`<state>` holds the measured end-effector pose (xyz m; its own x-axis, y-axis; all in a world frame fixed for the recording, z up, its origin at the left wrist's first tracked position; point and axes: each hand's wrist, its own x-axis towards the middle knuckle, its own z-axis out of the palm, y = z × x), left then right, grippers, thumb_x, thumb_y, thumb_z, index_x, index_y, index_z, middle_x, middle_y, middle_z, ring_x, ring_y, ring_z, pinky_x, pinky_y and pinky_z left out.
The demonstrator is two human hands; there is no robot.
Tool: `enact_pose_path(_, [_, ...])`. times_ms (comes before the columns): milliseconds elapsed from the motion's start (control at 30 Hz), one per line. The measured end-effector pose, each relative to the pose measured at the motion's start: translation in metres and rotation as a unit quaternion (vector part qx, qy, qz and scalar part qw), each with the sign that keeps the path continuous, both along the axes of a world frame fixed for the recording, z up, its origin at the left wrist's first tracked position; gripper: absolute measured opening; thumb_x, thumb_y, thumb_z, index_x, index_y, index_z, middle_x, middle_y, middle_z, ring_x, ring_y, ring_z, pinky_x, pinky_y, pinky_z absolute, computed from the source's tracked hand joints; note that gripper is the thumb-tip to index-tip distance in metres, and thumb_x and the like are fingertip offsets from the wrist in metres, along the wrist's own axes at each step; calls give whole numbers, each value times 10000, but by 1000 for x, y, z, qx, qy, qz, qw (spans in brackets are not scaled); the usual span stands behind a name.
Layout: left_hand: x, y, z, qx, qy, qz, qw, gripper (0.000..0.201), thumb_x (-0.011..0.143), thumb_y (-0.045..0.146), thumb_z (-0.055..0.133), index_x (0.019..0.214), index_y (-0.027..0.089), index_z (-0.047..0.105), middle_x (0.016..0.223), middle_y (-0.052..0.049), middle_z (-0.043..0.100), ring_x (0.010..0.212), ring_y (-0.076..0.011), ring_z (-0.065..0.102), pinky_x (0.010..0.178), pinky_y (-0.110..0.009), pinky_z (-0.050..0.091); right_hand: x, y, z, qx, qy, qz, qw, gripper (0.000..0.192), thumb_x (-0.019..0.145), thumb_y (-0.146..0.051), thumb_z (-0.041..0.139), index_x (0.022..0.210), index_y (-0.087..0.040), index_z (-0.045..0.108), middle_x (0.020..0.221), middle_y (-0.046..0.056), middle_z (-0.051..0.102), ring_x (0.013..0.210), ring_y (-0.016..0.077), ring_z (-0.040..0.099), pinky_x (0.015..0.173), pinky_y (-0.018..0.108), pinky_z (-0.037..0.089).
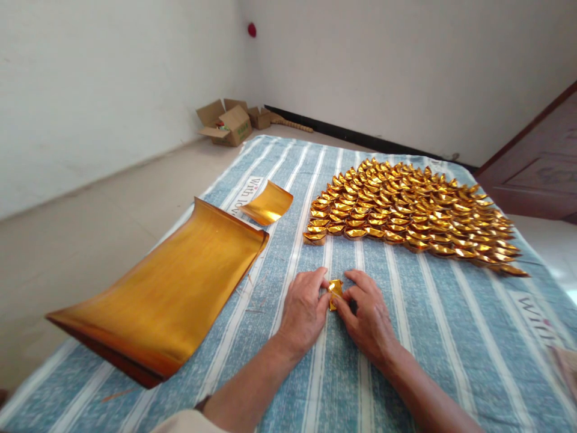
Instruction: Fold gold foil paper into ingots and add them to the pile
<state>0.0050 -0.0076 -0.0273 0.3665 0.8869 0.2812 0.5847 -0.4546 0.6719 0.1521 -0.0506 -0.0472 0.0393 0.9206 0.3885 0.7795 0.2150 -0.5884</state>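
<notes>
Between my two hands is a small folded piece of gold foil paper (335, 293), low over the striped cloth. My left hand (305, 304) pinches its left side with thumb and fingers. On its right side, my right hand (366, 310) grips with the thumb and bent fingers. Beyond my hands, to the right, many folded gold paper ingots (396, 207) stand in close rows. A large stack of gold paper sheets (175, 288) lies to the left, its ends curling up. One smaller gold sheet (269, 203) lies curved just past the stack.
A blue and white striped cloth (288, 373) covers the table. On the floor beyond its far left corner, an open cardboard box (229, 126) stands beside a smaller box (260, 118). A brown wooden panel (541, 156) is at the right by the wall.
</notes>
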Motion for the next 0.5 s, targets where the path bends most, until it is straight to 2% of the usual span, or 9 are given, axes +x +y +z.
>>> enact_pose_path(233, [0,0,-1,8,-4,3,1000,449,749,27,586,1158,200,523,905,-26,639,898,-219,578,832,-404,485,-1,-1,-1,4,11,-15,1000,181,861,-304,581,712,-204,549,1196,137,582,1183,293,504,992,526,420])
enact_pose_path(500, [1,0,-1,8,-1,6,1000,448,738,16,594,1149,182,528,905,-35,641,898,-221,573,834,-401,481,-2,-1,-2,7,-2,-15,1000,146,863,-280,582,741,-206,551,1186,139,580,1180,293,501,994,526,420])
